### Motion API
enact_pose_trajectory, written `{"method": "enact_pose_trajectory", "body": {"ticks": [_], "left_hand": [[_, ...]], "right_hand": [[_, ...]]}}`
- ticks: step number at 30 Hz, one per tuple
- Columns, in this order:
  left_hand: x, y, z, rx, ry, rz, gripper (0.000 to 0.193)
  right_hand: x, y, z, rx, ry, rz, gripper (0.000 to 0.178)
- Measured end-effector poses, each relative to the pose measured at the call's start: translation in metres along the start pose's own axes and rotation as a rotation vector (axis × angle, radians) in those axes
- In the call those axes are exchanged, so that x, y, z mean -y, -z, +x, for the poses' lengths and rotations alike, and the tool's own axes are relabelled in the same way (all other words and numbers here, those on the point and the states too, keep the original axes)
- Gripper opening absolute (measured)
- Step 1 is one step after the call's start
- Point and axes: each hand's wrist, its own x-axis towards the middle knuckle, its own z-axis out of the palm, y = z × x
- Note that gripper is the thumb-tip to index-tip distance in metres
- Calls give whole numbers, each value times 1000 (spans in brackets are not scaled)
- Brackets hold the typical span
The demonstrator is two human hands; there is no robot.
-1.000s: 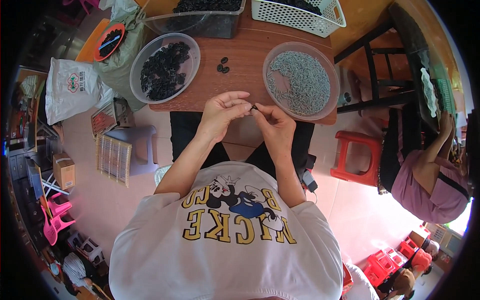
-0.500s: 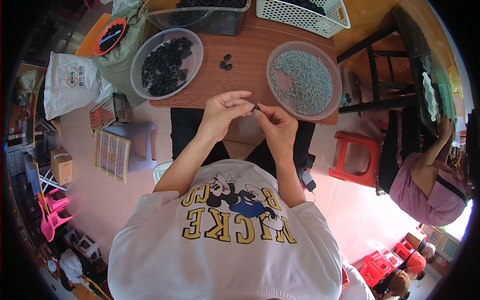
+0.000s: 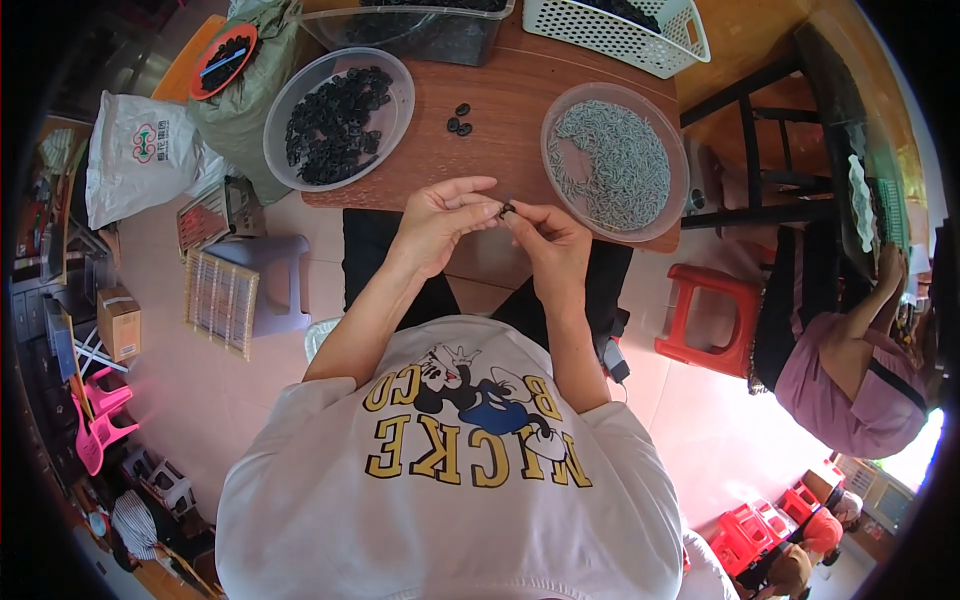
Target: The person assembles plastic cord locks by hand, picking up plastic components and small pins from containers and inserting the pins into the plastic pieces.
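Above the table's near edge, my left hand (image 3: 432, 228) and my right hand (image 3: 556, 246) meet at the fingertips. Both pinch a small black plastic part (image 3: 507, 211), mostly covered by the fingers. Beyond them, several small black oval pieces (image 3: 460, 127) lie on the brown wooden table (image 3: 490, 90). A round translucent tub (image 3: 402, 100) with many black pieces in it stands at the left. To the right, close to my right hand, a second round tub (image 3: 681, 175) holds a heap of thin grey metal pieces that look like screws (image 3: 612, 170).
At the far edge are a clear bin (image 3: 440, 45) and a white perforated basket (image 3: 612, 38), both with black parts. A red stool (image 3: 706, 318) stands right, near a seated person in pink (image 3: 850, 380). Sacks (image 3: 140, 155), a grey-blue stool (image 3: 280, 285) and a woven rack (image 3: 220, 305) are left.
The black part has turned slightly between my fingertips, and more of it shows. Both hands stay together near the table edge. The whole view has shifted a little.
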Motion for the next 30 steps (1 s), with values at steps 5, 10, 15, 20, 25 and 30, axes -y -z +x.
{"method": "enact_pose_trajectory", "body": {"ticks": [5,10,15,20,25,30], "left_hand": [[6,5,0,-11,23,-30,35],[8,5,0,-1,3,26,36],[7,6,0,-1,28,13,35],[1,1,4,13,16,55,37],[-1,-1,9,44,7,102,38],[1,-2,7,59,17,120,41]], "right_hand": [[2,-1,-3,3,-14,6,18],[0,-2,-6,-7,9,-100,17],[-3,-3,-7,-18,-16,-57,18],[-3,-2,-6,-46,-15,-7,18],[-2,1,-4,-41,-2,31,18],[0,6,-8,-66,-8,8,18]]}}
